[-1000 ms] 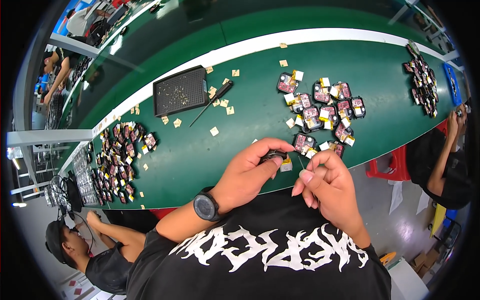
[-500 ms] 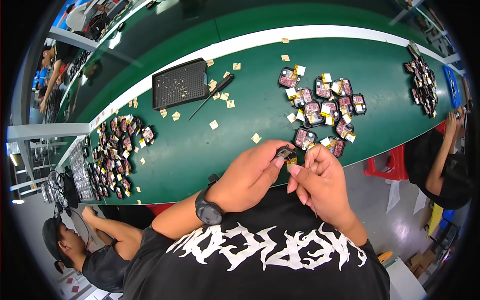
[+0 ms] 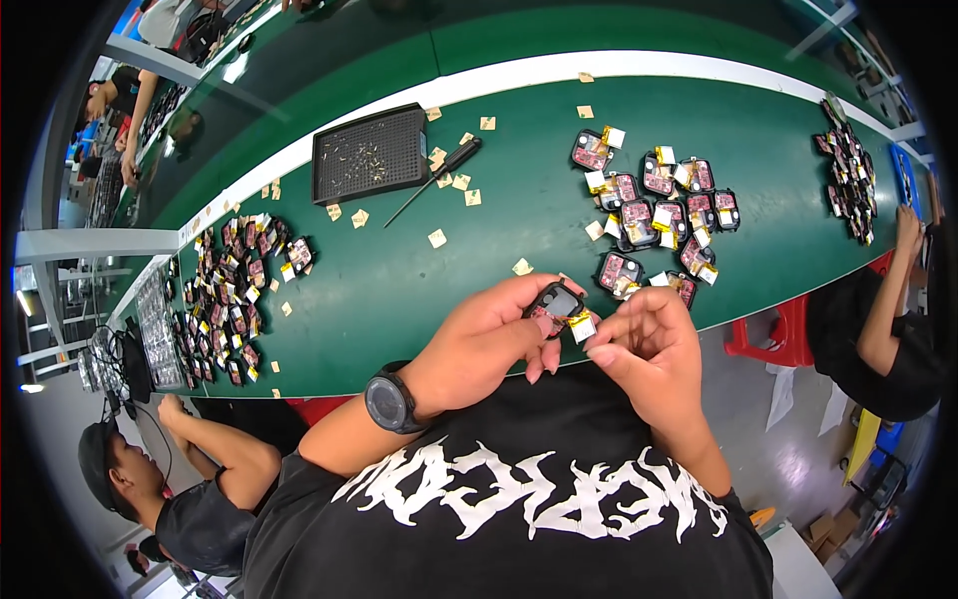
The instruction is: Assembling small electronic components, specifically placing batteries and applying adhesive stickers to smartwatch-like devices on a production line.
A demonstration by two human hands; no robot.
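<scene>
My left hand (image 3: 494, 334) is closed round a small black device housing (image 3: 555, 299), its open side facing up. A dark reddish circuit board shows inside it. From the housing's right side a white battery pouch (image 3: 582, 327) with yellow tape sticks out on its leads. Just right of the pouch is my right hand (image 3: 649, 349), its thumb and index finger brought together and the other fingers curled. Whatever lies between those fingertips is too small to make out. Beyond the hands, similar open housings (image 3: 639, 222) with red boards and white batteries lie in a cluster.
A black perforated tray (image 3: 369, 160) with small bits in it lies at the far left of the green table (image 3: 479, 215). Beside it are a screwdriver (image 3: 434, 182) and scattered beige squares (image 3: 437, 239). More housings are heaped left (image 3: 230, 299) and far right (image 3: 846, 175). People sit at both sides.
My left hand has turned the housing so that its open inside and the battery show. The right fingers have drawn slightly right, off the housing. The view has shifted a little.
</scene>
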